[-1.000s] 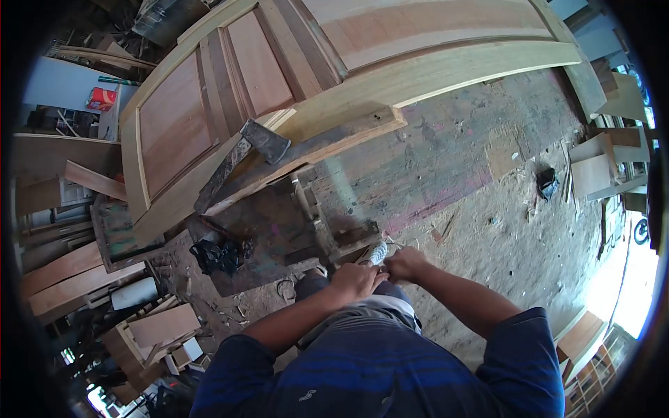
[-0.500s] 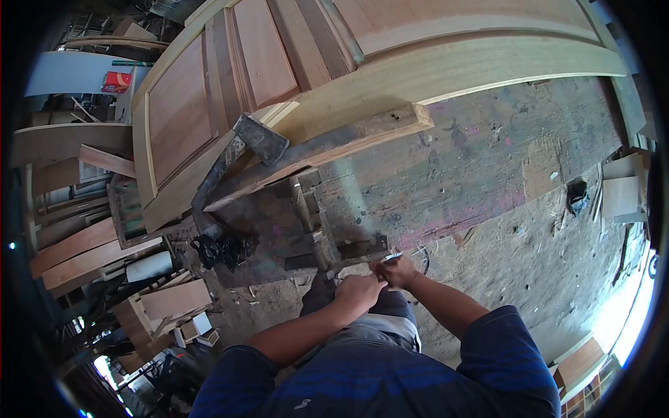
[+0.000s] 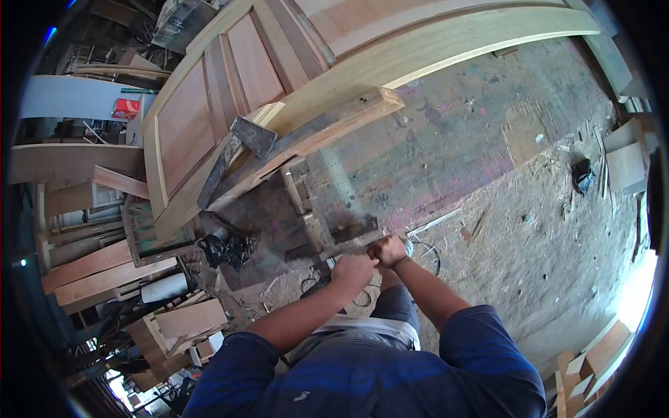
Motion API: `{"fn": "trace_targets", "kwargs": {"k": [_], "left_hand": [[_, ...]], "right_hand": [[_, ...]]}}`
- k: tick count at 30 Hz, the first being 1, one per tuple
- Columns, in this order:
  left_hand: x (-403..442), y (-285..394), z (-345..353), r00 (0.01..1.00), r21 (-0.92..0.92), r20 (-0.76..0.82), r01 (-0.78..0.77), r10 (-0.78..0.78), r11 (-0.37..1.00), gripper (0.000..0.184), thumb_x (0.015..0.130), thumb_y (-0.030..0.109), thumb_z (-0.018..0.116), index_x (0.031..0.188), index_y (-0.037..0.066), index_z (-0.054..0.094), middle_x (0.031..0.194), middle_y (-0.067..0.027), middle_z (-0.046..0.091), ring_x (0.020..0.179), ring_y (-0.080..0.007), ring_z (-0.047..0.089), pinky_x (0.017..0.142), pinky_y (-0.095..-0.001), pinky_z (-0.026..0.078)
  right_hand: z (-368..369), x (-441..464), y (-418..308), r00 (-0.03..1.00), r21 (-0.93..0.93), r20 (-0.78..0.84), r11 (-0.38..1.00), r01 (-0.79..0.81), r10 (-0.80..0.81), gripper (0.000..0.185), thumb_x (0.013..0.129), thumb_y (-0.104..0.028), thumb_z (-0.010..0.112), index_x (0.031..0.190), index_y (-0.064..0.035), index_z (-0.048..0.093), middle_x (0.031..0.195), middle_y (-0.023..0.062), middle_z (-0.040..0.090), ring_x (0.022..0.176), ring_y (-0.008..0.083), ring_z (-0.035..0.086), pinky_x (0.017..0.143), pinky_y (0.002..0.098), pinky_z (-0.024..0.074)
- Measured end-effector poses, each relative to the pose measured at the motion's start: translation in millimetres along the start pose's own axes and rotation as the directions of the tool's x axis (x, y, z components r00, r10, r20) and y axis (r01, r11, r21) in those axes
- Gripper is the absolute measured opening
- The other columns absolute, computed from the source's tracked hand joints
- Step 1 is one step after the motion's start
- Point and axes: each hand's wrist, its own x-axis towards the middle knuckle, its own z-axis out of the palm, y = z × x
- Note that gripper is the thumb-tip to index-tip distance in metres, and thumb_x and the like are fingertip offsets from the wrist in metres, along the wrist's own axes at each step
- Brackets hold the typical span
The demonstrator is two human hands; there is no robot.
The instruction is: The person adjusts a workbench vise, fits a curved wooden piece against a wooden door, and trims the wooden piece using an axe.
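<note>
My left hand (image 3: 354,272) is closed at the front edge of the workbench, its fingers near those of my right hand. My right hand (image 3: 389,251) is closed just beyond it, at the end of the vise's front jaw (image 3: 352,244). Anything inside the fingers is hidden. Behind the jaw, the worn vise (image 3: 297,193) reaches back across the bench top. A thick wooden beam (image 3: 327,129) lies further back on the bench. Against it rests a hatchet-like tool (image 3: 254,136) with a dark head and a long, dark handle.
A large panelled wooden door (image 3: 251,59) lies at the back of the workbench (image 3: 446,146). Black plastic (image 3: 226,251) sits at the left. Boards (image 3: 111,275) and offcuts (image 3: 188,319) are piled further left. Cables (image 3: 435,258) and shavings lie on the floor at the right.
The view has shifted, with the door now further up and left. Both hands have moved forward, nearer the bench edge and vise jaw. They stay close together and closed.
</note>
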Motion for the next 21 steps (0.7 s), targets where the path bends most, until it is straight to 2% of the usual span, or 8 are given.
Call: {"fn": "trace_targets", "kwargs": {"k": [4,8,10,12,16,18,19,21], "left_hand": [[-0.3,2.0,0.8,0.998,0.072,-0.033,-0.047,0.050,0.996,0.044,0.109,0.042,0.056,0.095,0.008,0.080,0.089,-0.0135,0.080,0.082,-0.0304,0.080,0.073,-0.0454,0.063],[-6.7,1.2,-1.6,0.973,0.100,0.081,-0.223,0.215,0.970,0.046,0.107,0.047,0.058,0.098,0.009,0.081,0.097,-0.0154,0.081,0.093,-0.0321,0.080,0.080,-0.0486,0.063],[-9.5,-4.9,12.8,0.919,0.125,0.107,-0.391,0.379,0.912,0.045,0.107,0.048,0.057,0.096,0.010,0.080,0.095,-0.0140,0.080,0.095,-0.0328,0.079,0.081,-0.0504,0.062],[-25.6,0.4,5.7,0.911,0.075,0.102,-0.408,0.400,0.910,0.049,0.102,0.053,0.062,0.091,0.010,0.081,0.093,-0.0158,0.079,0.098,-0.0371,0.077,0.089,-0.0527,0.058],[-55.0,-22.2,-3.2,0.774,-0.014,-0.086,-0.631,0.627,0.776,0.065,0.098,0.067,0.062,0.082,0.006,0.079,0.084,-0.0167,0.076,0.095,-0.0383,0.074,0.094,-0.0519,0.055],[-74.1,-39.8,-27.4,0.707,-0.021,-0.173,-0.699,0.686,0.715,0.073,0.097,0.073,0.059,0.079,0.004,0.076,0.083,-0.0178,0.074,0.095,-0.0395,0.072,0.097,-0.0511,0.053],[-73.9,-55.2,-18.2,0.641,-0.047,-0.308,-0.748,0.703,0.662,0.079,0.096,0.080,0.056,0.078,0.004,0.069,0.083,-0.0174,0.069,0.091,-0.0396,0.068,0.086,-0.0509,0.053],[-73.0,-72.4,-18.1,0.575,-0.138,-0.373,-0.811,0.728,0.569,0.079,0.097,0.080,0.053,0.082,0.005,0.069,0.085,-0.0184,0.068,0.091,-0.0409,0.067,0.085,-0.0513,0.053]], "right_hand": [[3.4,-12.9,-31.8,0.940,-0.101,-0.037,0.934,-0.342,0.340,0.027,0.077,-0.042,0.079,0.082,-0.0169,0.071,0.080,0.0115,0.075,0.075,0.0371,0.074,0.065,0.0520,0.0590],[6.3,-56.5,-74.6,0.879,-0.025,-0.127,0.884,-0.467,0.460,0.031,0.083,-0.042,0.079,0.085,-0.0131,0.070,0.082,0.0162,0.075,0.079,0.0401,0.075,0.073,0.0534,0.0603],[7.4,-77.5,-101.3,0.794,-0.005,-0.061,0.795,-0.607,0.605,0.029,0.089,-0.039,0.078,0.098,-0.0126,0.073,0.088,0.0183,0.076,0.086,0.0430,0.074,0.076,0.0566,0.0586],[17.3,-99.6,-131.3,0.685,0.012,-0.042,0.686,-0.727,0.727,0.029,0.092,-0.037,0.077,0.105,-0.0126,0.073,0.093,0.0197,0.077,0.089,0.0448,0.074,0.078,0.0582,0.0578],[-7.0,-131.9,-257.7,0.610,0.404,-0.286,0.671,-0.622,0.739,0.019,0.100,-0.021,0.071,0.113,-0.0078,0.071,0.089,0.0198,0.075,0.087,0.0423,0.076,0.076,0.0534,0.0584],[-6.3,-122.2,-315.1,0.553,0.369,-0.498,0.741,-0.561,0.668,0.014,0.100,-0.017,0.070,0.109,-0.0059,0.072,0.082,0.0170,0.072,0.079,0.0387,0.075,0.072,0.0490,0.0571],[1.1,-115.1,-341.7,0.509,0.345,-0.596,0.771,-0.536,0.620,0.012,0.101,-0.015,0.070,0.107,-0.0050,0.073,0.078,0.0156,0.070,0.076,0.0369,0.074,0.070,0.0468,0.0565],[10.7,-91.1,-382.7,0.433,0.298,-0.678,0.760,-0.578,0.594,0.010,0.101,-0.014,0.070,0.099,-0.0040,0.073,0.074,0.0135,0.065,0.068,0.0336,0.068,0.064,0.0440,0.0518]]}}
